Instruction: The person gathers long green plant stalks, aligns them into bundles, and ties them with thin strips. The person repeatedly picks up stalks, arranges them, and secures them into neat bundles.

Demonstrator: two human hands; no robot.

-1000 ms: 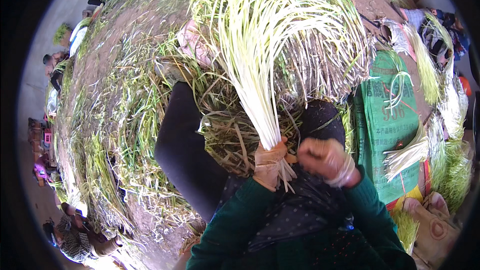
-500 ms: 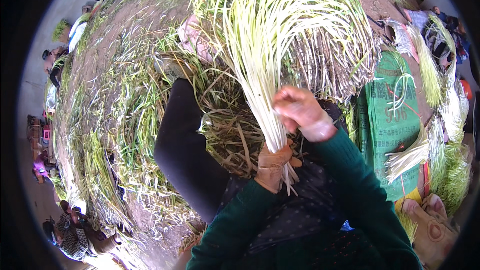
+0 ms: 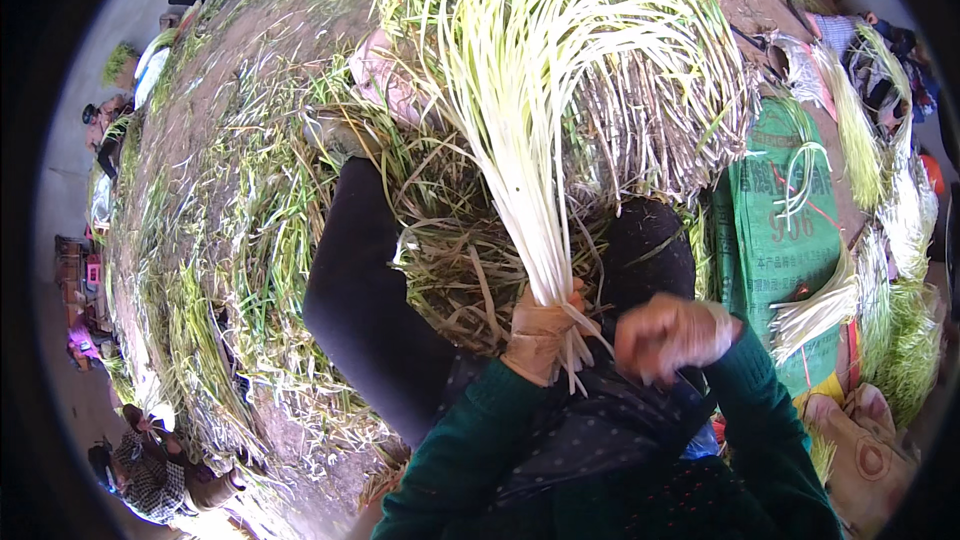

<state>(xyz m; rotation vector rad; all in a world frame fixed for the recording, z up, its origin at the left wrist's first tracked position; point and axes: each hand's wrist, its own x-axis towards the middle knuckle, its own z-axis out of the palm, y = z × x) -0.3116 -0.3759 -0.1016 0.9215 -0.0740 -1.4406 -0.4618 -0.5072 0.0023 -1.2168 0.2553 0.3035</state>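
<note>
My left hand [image 3: 545,335] is closed round the lower ends of a bunch of long pale stalks [image 3: 530,190], which look like blanched chives. The bunch fans up and away over my lap, its yellow-green tips arching to the right. Just right of the left hand, my right hand [image 3: 672,338] is curled and smeared by motion. A loose stalk end sticks out of the bunch toward it; whether the fingers grip that stalk, I cannot make out. Beyond the bunch lies a large heap of uncleaned stalks [image 3: 655,130] with brownish lower ends.
Leaf litter [image 3: 470,270] lies between my knees and spreads left over the ground. On the right is a green woven sack [image 3: 785,230] with a small bunch of pale stalks [image 3: 818,312] on it. Further bundles lie beyond. Several people sit along both sides.
My right hand has moved from the middle of the bunch down and right, beside my left hand, its fingers now curled. The left hand still grips the stalks in nearly the same place.
</note>
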